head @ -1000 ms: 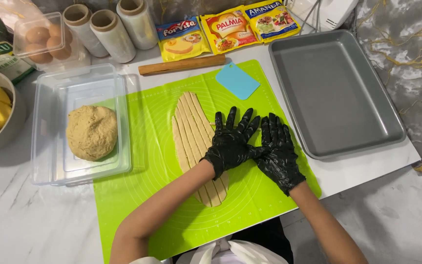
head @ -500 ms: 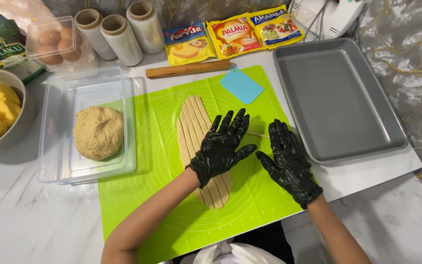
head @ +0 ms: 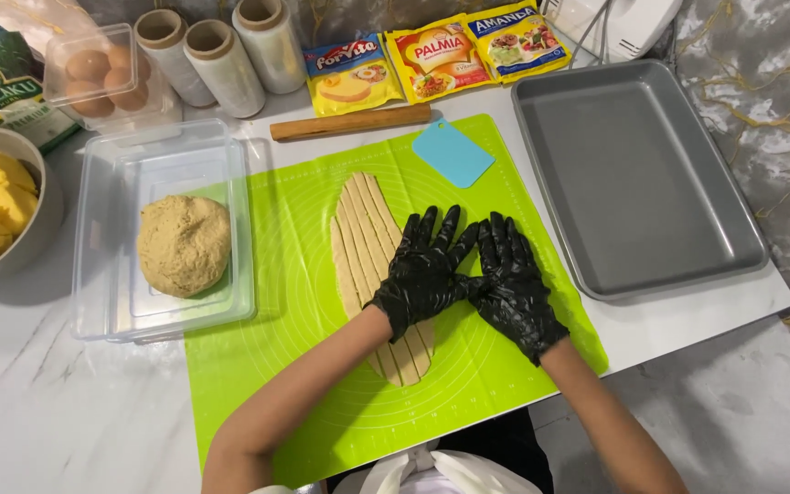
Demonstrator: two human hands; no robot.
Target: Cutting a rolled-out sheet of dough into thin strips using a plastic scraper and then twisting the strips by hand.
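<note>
A white marble-patterned worktop carries a bright green silicone baking mat close to the person. On it, the left hand in a black glove lies flat with fingers spread over the right edge of a long oval sheet of pale dough cut into lengthwise strips. The right hand in a black glove lies flat on the mat just beside it, fingers spread too, thumbs touching (neither hand grips anything). Left of the mat, a clear plastic container holds a round ball of brown dough. Right of the mat sits an empty grey metal baking tray. Farther off lie a light blue plastic scraper and a wooden rolling pin.
</note>
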